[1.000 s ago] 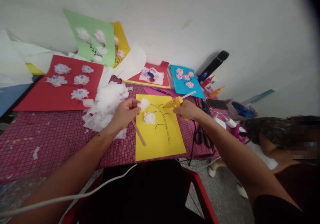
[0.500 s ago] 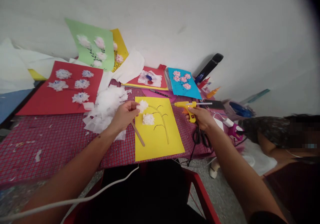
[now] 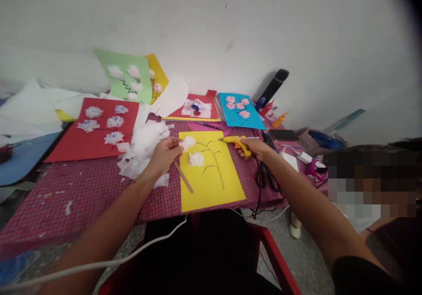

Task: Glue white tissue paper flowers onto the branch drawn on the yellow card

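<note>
My left hand (image 3: 168,153) pinches a white tissue-paper flower (image 3: 189,143) over the upper left corner of a yellow paper sheet (image 3: 201,191). Just below it a second white flower (image 3: 196,158) lies on the sheet, left of a drawn branch (image 3: 216,165). My right hand (image 3: 252,149) is wrapped round a yellow glue gun (image 3: 235,141), its nozzle pointing left above the sheet's upper right part. A flat wooden stick (image 3: 184,178) rests along the sheet's left edge.
White tissue pieces (image 3: 143,143) are heaped left of the sheet. Behind stand flower pictures on red (image 3: 75,139), green (image 3: 114,60) and blue (image 3: 227,117) paper. Black scissors (image 3: 262,176), a phone (image 3: 283,135) and cables lie at the right. Another person (image 3: 389,238) is at the far right.
The glue gun has moved left, so its nozzle now lies over the yellow sheet, and my right hand has turned with it. My left hand still holds the flower. The camera view has shifted slightly.
</note>
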Demonstrator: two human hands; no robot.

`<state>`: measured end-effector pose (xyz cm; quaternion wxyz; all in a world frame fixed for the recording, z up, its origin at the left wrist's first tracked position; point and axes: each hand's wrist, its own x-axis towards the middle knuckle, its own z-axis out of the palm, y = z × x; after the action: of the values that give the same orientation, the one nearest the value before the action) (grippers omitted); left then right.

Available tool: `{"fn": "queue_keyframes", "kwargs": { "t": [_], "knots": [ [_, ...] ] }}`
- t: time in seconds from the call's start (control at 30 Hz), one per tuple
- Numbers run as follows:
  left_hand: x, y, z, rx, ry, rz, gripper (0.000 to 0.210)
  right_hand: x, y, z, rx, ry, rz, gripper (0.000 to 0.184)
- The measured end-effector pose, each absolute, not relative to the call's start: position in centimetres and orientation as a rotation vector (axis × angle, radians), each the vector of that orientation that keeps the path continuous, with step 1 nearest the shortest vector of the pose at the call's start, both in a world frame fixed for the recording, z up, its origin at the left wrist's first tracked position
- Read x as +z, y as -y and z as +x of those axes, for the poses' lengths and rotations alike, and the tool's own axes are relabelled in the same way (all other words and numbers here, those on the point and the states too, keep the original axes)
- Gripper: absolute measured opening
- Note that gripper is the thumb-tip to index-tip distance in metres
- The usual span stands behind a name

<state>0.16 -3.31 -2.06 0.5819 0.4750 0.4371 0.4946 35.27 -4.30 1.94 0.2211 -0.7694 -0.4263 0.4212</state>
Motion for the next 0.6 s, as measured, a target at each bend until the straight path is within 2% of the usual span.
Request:
{"fn": "queue_keyframes", "kwargs": {
  "t": [0.1,0.2,0.23,0.4,0.47,0.6],
  "knots": [
    [-2.0,3.2,0.0,1.164,-0.998,1.064,0.033,3.0,4.9,35.5,0.873,1.306,-2.287,0.032],
    [-1.4,3.0,-0.6,1.199,-0.981,1.008,0.033,4.1,7.1,33.4,0.248,1.738,-2.382,0.032],
    [-1.2,2.8,-0.8,1.225,-0.966,0.987,0.034,4.3,8.2,31.8,0.162,1.887,-2.299,0.031],
    [-0.5,2.2,-2.1,1.394,-0.955,0.887,0.037,3.6,14.2,20.4,0.348,2.423,-1.737,0.031],
    [-0.5,2.3,-2.2,1.394,-0.973,0.902,0.035,3.0,15.1,16.5,0.321,2.510,-1.752,0.035],
    [-0.7,2.5,-1.9,1.353,-0.993,0.968,0.034,2.3,14.2,13.2,0.300,2.551,-1.861,0.026]
  ]
}}
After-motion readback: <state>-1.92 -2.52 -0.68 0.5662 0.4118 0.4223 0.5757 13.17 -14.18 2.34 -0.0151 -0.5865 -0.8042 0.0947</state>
